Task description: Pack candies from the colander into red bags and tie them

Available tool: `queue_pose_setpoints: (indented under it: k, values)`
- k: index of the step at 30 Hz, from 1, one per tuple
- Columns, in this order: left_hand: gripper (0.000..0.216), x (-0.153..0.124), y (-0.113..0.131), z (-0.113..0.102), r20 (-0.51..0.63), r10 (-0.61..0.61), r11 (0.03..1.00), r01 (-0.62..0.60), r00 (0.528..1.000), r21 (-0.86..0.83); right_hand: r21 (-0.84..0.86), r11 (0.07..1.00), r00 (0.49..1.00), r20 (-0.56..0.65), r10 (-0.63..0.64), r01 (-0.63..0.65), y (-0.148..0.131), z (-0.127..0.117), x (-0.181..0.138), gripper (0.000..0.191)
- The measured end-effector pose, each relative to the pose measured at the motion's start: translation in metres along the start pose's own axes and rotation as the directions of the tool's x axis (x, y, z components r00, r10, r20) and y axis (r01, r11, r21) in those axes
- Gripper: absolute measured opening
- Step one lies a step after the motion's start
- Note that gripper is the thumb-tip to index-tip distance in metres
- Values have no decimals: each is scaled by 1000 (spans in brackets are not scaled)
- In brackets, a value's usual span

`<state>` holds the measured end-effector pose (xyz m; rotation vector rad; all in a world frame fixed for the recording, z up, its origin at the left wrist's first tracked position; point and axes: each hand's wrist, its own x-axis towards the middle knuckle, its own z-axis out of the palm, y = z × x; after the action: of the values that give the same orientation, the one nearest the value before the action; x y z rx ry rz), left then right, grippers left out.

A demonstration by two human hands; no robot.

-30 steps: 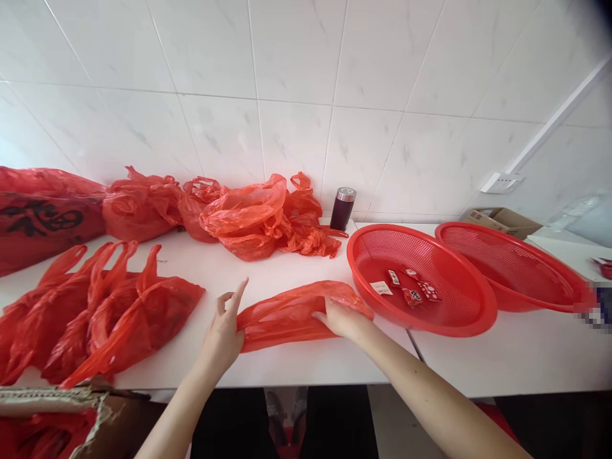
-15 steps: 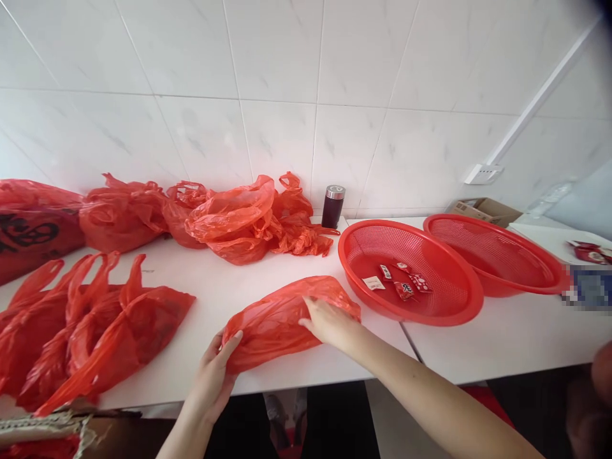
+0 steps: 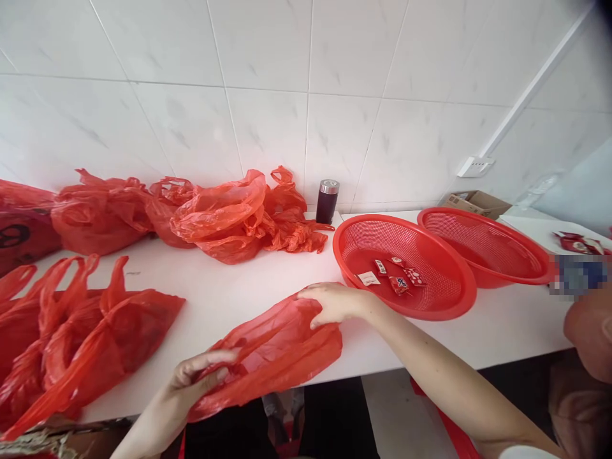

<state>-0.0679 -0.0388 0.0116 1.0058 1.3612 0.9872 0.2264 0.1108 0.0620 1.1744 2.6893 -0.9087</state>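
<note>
A thin red plastic bag (image 3: 277, 357) stretches between my two hands at the front edge of the white table (image 3: 229, 280), its mouth partly spread. My left hand (image 3: 198, 376) pinches the bag's near left end, thumb and fingers closed on the film. At the far right end, my right hand (image 3: 329, 303) grips the bag's edge with curved fingers. Just beyond that hand stands a red plastic colander (image 3: 444, 280) with several small red-wrapped packets (image 3: 398, 285) and a white slip (image 3: 368, 278) in it.
Filled red bags (image 3: 100, 217) line the wall, beside crumpled bags (image 3: 224, 217) and a dark tumbler (image 3: 327, 201). More red bags with handles (image 3: 119, 325) lie at left. A second red colander (image 3: 497, 248), a cardboard box (image 3: 478, 203) and part of another person (image 3: 593, 331) are on the right.
My left hand has moved left and nearer with its end of the bag, and my right hand now grips the far edge. The bag's mouth has opened wider.
</note>
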Motion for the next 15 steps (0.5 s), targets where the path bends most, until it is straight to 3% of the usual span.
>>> queue_pose_setpoints:
  k: [4,6,8,10,13,15]
  values:
    - [67,8,-2,-3,-65,38,997,-33,997,69,317,943,990,68,-125,97,-5,-7,-19,65]
    - [72,9,-2,-3,-61,88,989,-80,994,122,485,853,981,-57,-187,191,-2,-28,-35,54]
    - [76,10,1,-1,-39,121,981,-113,992,156,470,854,958,-268,-101,222,12,-53,-47,44]
    - [78,11,7,5,-52,126,979,-115,991,168,306,950,923,-379,63,61,37,-71,-52,42]
    - [73,11,20,23,-113,133,982,-116,985,147,-1,946,923,-217,316,-324,76,-70,-49,56]
    - [67,10,29,38,-165,161,983,-143,973,114,-184,883,901,-126,415,-433,91,-57,-44,59]
